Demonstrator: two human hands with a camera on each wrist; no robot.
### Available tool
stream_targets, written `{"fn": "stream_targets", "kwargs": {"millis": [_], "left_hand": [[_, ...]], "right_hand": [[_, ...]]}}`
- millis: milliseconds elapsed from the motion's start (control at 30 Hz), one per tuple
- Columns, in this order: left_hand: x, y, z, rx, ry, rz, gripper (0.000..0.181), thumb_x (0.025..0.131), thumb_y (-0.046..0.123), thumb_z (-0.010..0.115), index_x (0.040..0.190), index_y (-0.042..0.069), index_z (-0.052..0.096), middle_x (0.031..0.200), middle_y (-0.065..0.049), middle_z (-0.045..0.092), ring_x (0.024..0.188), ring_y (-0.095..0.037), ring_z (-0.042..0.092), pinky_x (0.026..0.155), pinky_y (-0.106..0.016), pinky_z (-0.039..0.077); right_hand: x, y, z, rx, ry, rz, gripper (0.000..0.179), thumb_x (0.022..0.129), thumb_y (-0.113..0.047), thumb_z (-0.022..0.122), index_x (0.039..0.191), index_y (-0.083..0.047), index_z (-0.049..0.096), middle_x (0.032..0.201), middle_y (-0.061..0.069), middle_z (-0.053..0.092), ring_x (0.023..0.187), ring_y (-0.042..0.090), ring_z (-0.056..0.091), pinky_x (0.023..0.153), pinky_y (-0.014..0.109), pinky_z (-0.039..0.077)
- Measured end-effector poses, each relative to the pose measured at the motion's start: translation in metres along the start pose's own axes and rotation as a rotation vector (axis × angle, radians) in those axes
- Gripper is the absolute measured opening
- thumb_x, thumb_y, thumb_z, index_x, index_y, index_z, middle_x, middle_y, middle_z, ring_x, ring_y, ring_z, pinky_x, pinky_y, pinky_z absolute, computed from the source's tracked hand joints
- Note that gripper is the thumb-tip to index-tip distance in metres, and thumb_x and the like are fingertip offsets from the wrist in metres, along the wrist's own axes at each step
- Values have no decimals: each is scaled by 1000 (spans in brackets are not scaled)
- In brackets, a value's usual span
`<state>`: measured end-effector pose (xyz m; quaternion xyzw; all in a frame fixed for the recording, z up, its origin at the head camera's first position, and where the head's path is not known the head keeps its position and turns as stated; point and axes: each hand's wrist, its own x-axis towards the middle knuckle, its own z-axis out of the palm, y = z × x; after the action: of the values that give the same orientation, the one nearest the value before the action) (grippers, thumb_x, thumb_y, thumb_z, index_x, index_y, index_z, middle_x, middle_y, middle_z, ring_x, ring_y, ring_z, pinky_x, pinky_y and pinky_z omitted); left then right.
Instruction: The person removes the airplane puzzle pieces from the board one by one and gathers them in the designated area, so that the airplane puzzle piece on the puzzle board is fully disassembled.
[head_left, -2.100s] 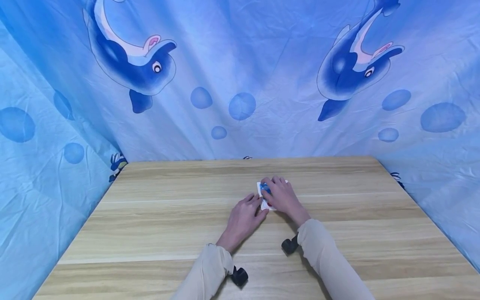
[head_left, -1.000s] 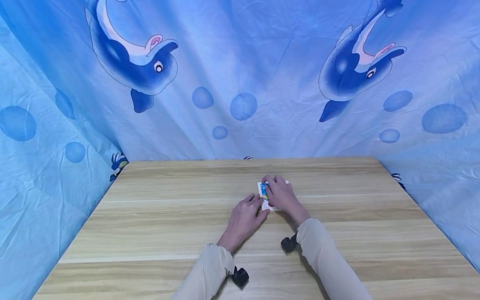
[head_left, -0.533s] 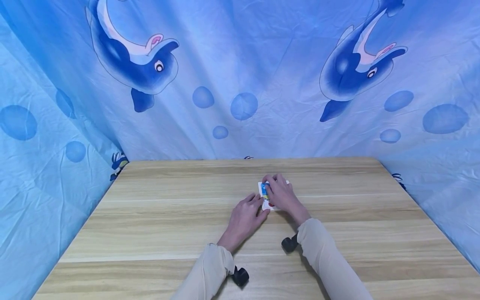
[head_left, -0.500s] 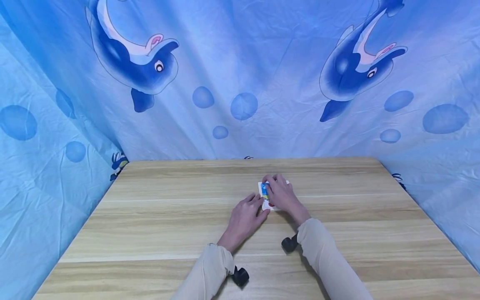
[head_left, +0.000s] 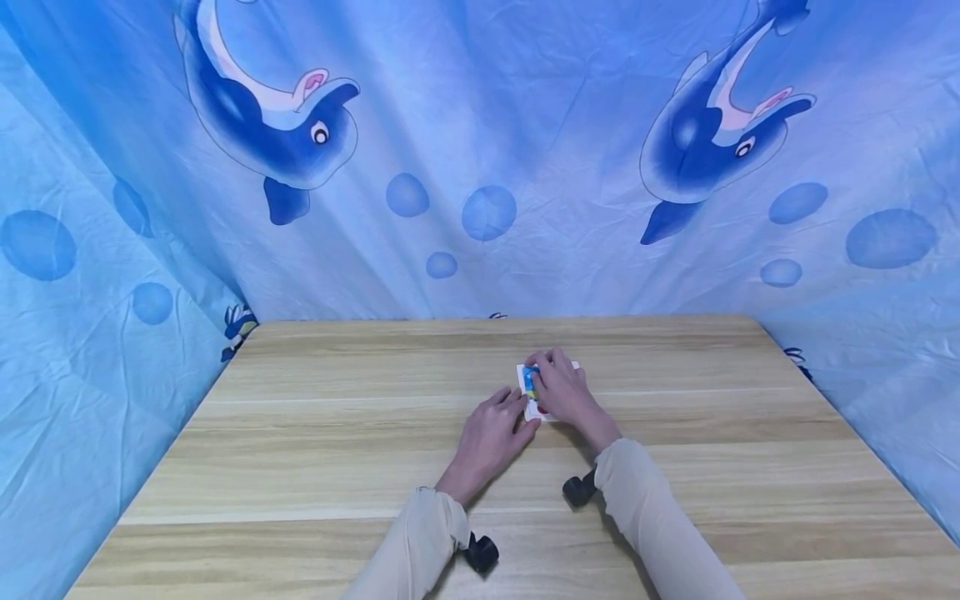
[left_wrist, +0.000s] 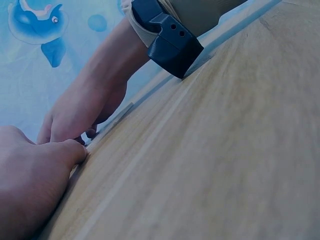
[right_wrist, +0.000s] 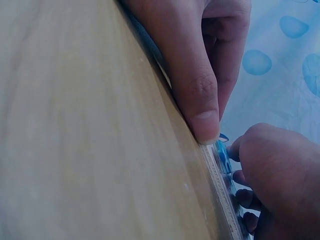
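Observation:
A small flat board (head_left: 534, 412) with a white border and a blue, yellow and red picture lies on the table. My left hand (head_left: 487, 433) rests at its lower left corner, thumb along the near edge and fingers by the left edge. In the right wrist view the left thumb (right_wrist: 197, 95) reaches the board's pale, thick edge (right_wrist: 220, 192). My right hand (head_left: 567, 390) bends over the board and covers most of it. Its fingertips come down on the blue part (right_wrist: 223, 156); whether they pinch a piece there I cannot tell.
A wood-grain table (head_left: 330, 433) spreads around both hands. Blue curtains (head_left: 480, 150) printed with dolphins and bubbles hang behind it and along both sides. Black wrist cameras, the left one (head_left: 481, 553) and the right one (head_left: 578, 491), sit just above the tabletop.
My right hand has shifted slightly up and right since two seconds ago, uncovering more of the blue and yellow picture. The left hand has stayed at the corner.

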<state>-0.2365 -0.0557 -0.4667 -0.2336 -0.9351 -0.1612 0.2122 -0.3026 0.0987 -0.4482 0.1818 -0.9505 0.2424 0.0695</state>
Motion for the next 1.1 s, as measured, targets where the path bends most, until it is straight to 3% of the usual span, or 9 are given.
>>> {"fn": "stream_targets", "kwargs": {"millis": [500, 800, 1100], "left_hand": [[0, 0, 1, 15, 13, 5, 40, 92, 38, 61, 116, 8, 70, 120, -11, 67, 116, -27, 60, 93, -39, 51], [0, 0, 2, 10, 7, 0, 40, 92, 39, 61, 117, 9, 69, 120, -9, 67, 117, -26, 59, 93, -39, 51], [-1, 1, 2, -5, 26, 8, 38, 91, 37, 62, 115, 8, 70, 120, -11, 67, 117, -28, 60, 92, -39, 52]], "right_hand": [[-1, 1, -4, 18, -17, -34, 24, 99, -13, 47, 120, -23, 53, 107, 7, 52, 96, 26, 47, 79, 46, 35], [-4, 3, -3, 47, 11, -62, 25, 96, -12, 51, 120, -21, 53, 118, 13, 47, 103, 31, 38, 83, 46, 31], [-6, 5, -4, 89, 40, -117, 24, 96, -11, 55, 118, -19, 55, 111, 8, 54, 104, 31, 42, 84, 46, 31]]}}
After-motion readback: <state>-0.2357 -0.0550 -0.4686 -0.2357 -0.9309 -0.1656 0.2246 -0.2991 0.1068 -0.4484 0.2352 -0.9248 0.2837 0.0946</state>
